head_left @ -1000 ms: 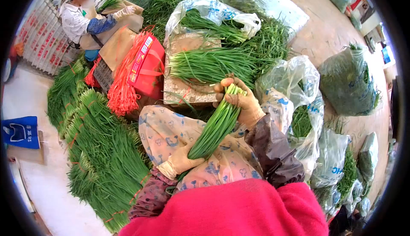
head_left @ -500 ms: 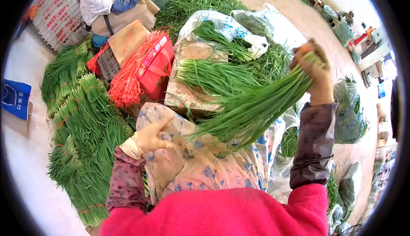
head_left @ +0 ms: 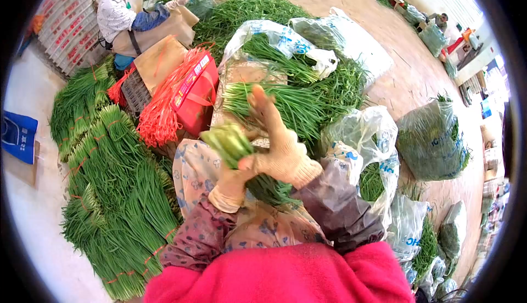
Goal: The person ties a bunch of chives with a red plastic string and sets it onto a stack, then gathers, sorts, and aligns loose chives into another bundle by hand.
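Note:
A bunch of garlic chives [head_left: 229, 142] sits over my lap, its pale stem ends pointing up and left, slightly blurred. My left hand [head_left: 228, 188], in a light glove, is closed around the bunch from below. My right hand [head_left: 285, 152], gloved with worn, darkened fingertips, lies against the bunch with its fingers stretched out and apart. The green leaves [head_left: 269, 190] hang down beneath my right wrist. Just beyond my hands, loose chives [head_left: 274, 102] lie on a worn board [head_left: 255, 72]. A patterned apron [head_left: 189, 168] covers my lap.
Tied chive bundles [head_left: 118, 193] are heaped at left. Red plastic strips [head_left: 164, 97] drape over a red bag [head_left: 200, 97]. A co-worker [head_left: 123, 17] sits at back left, near a pile of greens [head_left: 247, 15]. Filled plastic bags [head_left: 431, 138] stand at right.
My right hand has come down and left from its raised position, bringing the bunch to my left hand. The left hand now grips it, and the right fingers have spread.

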